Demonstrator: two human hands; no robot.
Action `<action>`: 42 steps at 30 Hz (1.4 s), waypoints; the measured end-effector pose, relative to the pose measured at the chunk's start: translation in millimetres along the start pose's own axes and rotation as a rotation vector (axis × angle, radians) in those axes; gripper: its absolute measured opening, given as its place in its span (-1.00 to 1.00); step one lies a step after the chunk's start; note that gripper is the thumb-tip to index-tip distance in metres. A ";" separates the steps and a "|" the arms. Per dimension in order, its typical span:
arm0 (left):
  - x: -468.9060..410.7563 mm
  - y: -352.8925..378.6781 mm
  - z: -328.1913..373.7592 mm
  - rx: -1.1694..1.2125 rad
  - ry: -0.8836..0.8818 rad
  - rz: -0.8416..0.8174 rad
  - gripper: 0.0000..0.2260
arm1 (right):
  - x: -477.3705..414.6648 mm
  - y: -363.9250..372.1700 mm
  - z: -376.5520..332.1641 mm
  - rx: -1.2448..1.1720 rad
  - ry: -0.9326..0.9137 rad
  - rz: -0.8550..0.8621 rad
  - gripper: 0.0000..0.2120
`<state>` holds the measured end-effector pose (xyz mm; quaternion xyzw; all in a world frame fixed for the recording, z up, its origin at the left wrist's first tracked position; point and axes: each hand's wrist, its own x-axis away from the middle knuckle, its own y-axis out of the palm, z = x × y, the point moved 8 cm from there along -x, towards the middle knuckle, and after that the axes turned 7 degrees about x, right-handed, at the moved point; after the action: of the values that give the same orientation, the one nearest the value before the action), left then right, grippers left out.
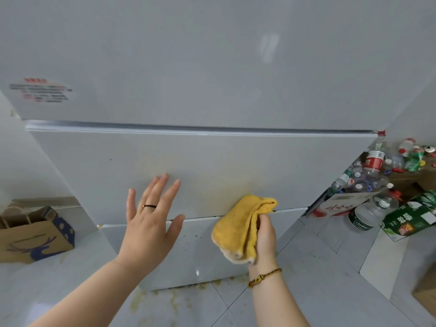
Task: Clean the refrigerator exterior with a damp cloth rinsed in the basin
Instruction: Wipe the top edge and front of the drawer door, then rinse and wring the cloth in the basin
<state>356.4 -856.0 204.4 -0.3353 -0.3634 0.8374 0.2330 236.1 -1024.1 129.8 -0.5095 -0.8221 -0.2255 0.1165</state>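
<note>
Glossy pale floor tiles (318,291) with thin grout lines, yellowish splatter (146,300) at the fridge foot. Left hand (151,223) is flat with its fingers spread straight and holds nothing; thin dark ring (150,206) on one finger. It sits in front of the door seam, contact unclear. Right hand (265,239), braided cord bracelet (264,277) at the wrist, has its fingers curled round a yellow cloth (240,227). The cloth is fluffy terry, bunched and folded, paler underside showing at the bottom. Its top edge lies at the gap between the lower panel and the middle door of the white refrigerator (212,67), which is smooth, flat and shiny. Faint yellow-brown smear (224,185) on the middle door above the cloth, dark specks on the lower panel. Sticker (40,90) with blurred red and dark print on the upper door. Brown paper bag (35,237) on the left; clear plastic bottles (368,175) and a green carton (410,218) heaped on the right.
</note>
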 end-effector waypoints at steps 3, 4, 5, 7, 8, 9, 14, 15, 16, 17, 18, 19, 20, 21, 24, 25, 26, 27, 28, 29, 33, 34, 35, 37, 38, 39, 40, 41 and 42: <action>8.9 -7.1 -11.7 0.226 -0.212 -0.083 -0.46 | 36.1 36.9 1.2 -0.086 0.118 -0.280 -0.42; 13.7 -8.1 -19.3 0.316 -0.312 -0.141 -0.49 | 48.9 48.9 1.9 -0.098 0.141 -0.330 -0.40; 18.5 -7.6 -26.5 0.435 -0.439 -0.198 -0.50 | 61.5 59.6 2.0 -0.102 0.164 -0.362 -0.43; 30.7 -12.5 -41.8 0.716 -0.672 -0.253 -0.53 | 81.2 80.3 9.2 -0.068 0.208 -0.405 -0.52; 36.9 -14.6 -47.4 0.849 -0.760 -0.284 -0.56 | 88.2 88.9 14.5 -0.042 0.232 -0.427 -0.50; 43.9 -21.0 -53.8 0.960 -0.815 -0.313 -0.59 | 97.7 100.8 20.1 -0.013 0.254 -0.460 -0.44; 66.7 -64.7 -98.1 0.994 -0.852 -0.197 -0.78 | 138.9 164.4 47.0 0.067 0.331 -0.715 -0.35; 71.0 -75.1 -110.4 0.941 -0.857 -0.119 -0.78 | 143.3 175.7 55.3 0.074 0.356 -0.757 -0.33; 77.2 -88.2 -124.6 0.899 -0.864 -0.041 -0.78 | 148.9 189.4 65.6 0.104 0.369 -0.803 -0.30; 82.2 -98.6 -134.7 0.867 -0.869 0.018 -0.78 | 150.4 198.3 74.3 0.127 0.368 -0.820 -0.28; 86.4 -107.6 -142.3 0.844 -0.868 0.059 -0.80 | 151.1 204.6 83.0 0.162 0.365 -0.841 -0.28; 95.5 -122.5 -154.4 0.820 -0.870 0.122 -0.82 | 157.6 217.4 94.0 0.226 0.358 -0.871 -0.31; 99.4 -130.8 -160.0 0.801 -0.860 0.154 -0.83 | 158.6 224.6 100.4 0.289 0.317 -0.900 -0.36; 104.5 -140.2 -167.4 0.779 -0.858 0.194 -0.82 | 159.3 234.3 106.7 0.389 0.238 -0.927 -0.46; 128.5 -170.5 -189.6 0.759 -0.889 0.377 -0.78 | 166.3 265.4 121.6 0.650 -0.005 -0.926 -0.81; 136.2 -177.5 -192.9 0.780 -0.906 0.420 -0.75 | 167.9 273.0 124.6 0.690 -0.048 -0.906 -0.89; 145.5 -182.4 -196.5 0.810 -0.928 0.458 -0.71 | 172.5 281.5 126.4 0.711 -0.075 -0.915 -0.92; 154.0 -185.9 -198.8 0.841 -0.951 0.487 -0.70 | 176.2 289.4 127.6 0.726 -0.106 -0.940 -0.91; 167.4 -191.1 -202.2 0.867 -0.977 0.543 -0.69 | 185.2 300.2 130.0 0.755 -0.136 -0.998 -0.90; 178.3 -194.0 -203.8 0.897 -0.998 0.575 -0.67 | 190.4 307.0 132.4 0.776 -0.160 -1.039 -0.88; 226.2 -200.7 -205.2 1.032 -1.052 0.699 -0.61 | 212.7 327.2 148.3 0.833 -0.163 -1.206 -0.87; 238.3 -202.1 -204.2 1.046 -1.064 0.718 -0.63 | 219.8 330.0 154.6 0.841 -0.136 -1.263 -0.88; 258.9 -205.5 -200.6 1.034 -1.086 0.751 -0.65 | 234.5 332.5 164.5 0.869 -0.110 -1.341 -0.88; 285.7 -207.7 -192.9 1.002 -1.120 0.713 -0.61 | 255.8 334.4 177.6 0.923 -0.091 -1.449 -0.87; 298.2 -208.4 -187.8 0.985 -1.130 0.687 -0.56 | 267.4 334.6 184.9 0.951 -0.078 -1.506 -0.86; 314.1 -211.7 -180.1 0.965 -1.139 0.680 -0.56 | 283.5 334.3 193.0 0.983 -0.067 -1.567 -0.85; 325.1 -215.4 -174.7 0.928 -1.147 0.672 -0.64 | 296.1 333.9 199.1 1.010 -0.058 -1.614 -0.85; 342.1 -221.7 -169.3 0.883 -1.176 0.690 -0.75 | 313.7 333.4 206.9 1.035 -0.060 -1.667 -0.84; 357.4 -227.4 -166.5 0.838 -1.203 0.715 -0.84 | 329.0 331.9 213.6 1.057 -0.060 -1.713 -0.83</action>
<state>273.2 -411.4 153.1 0.1908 0.0460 0.9644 -0.1774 390.6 -535.4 165.9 0.3648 -0.9087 0.1733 0.1055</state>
